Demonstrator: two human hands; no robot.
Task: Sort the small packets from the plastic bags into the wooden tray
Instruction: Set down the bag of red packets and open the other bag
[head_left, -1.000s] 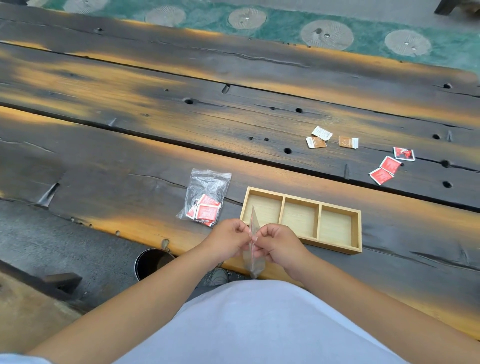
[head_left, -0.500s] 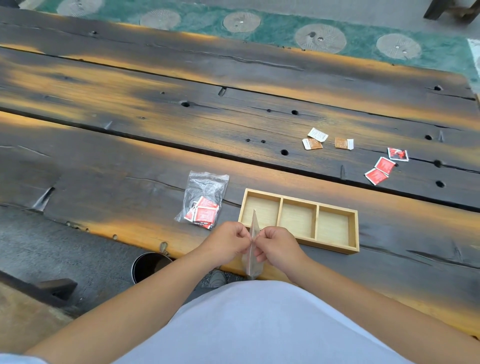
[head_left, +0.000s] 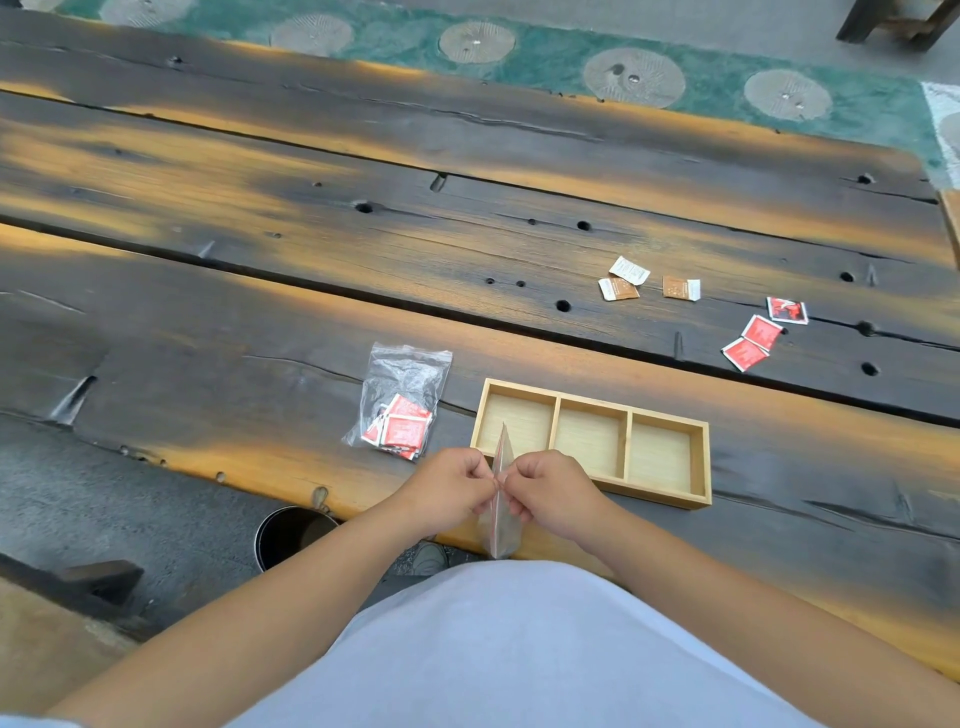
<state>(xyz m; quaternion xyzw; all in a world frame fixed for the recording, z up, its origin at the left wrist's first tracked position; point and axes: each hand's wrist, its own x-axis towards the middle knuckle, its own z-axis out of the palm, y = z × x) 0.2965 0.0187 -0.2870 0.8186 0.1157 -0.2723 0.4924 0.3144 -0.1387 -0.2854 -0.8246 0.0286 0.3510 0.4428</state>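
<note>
- Head view shows our left hand (head_left: 451, 488) and right hand (head_left: 551, 491) side by side at the near table edge, each pinching one face of a clear plastic bag (head_left: 500, 512) at its mouth, fingers curled tight on the film.
- We judge this bag light, thin and slippery; it hangs edge-on to us, so we cannot tell what is inside. The best hold looks like the two lips just below the seal, pulled apart evenly so the film does not tear.
- A second bag (head_left: 402, 397) lies flat just left of the wooden tray (head_left: 670, 501), with red packets (head_left: 400, 431) bunched at its near end. These look small, flat and feather-light, best taken by their edges.
- All three tray compartments show bare wood.
- Loose on the wooden table (head_left: 208, 322), well beyond the tray to the right, lie three red packets (head_left: 761, 332) and, further left, three orange-and-white packets (head_left: 647, 283).
- Nothing lies between our hands and the tray; a dark bucket (head_left: 291, 532) stands below the table edge, where a dropped packet could land.
</note>
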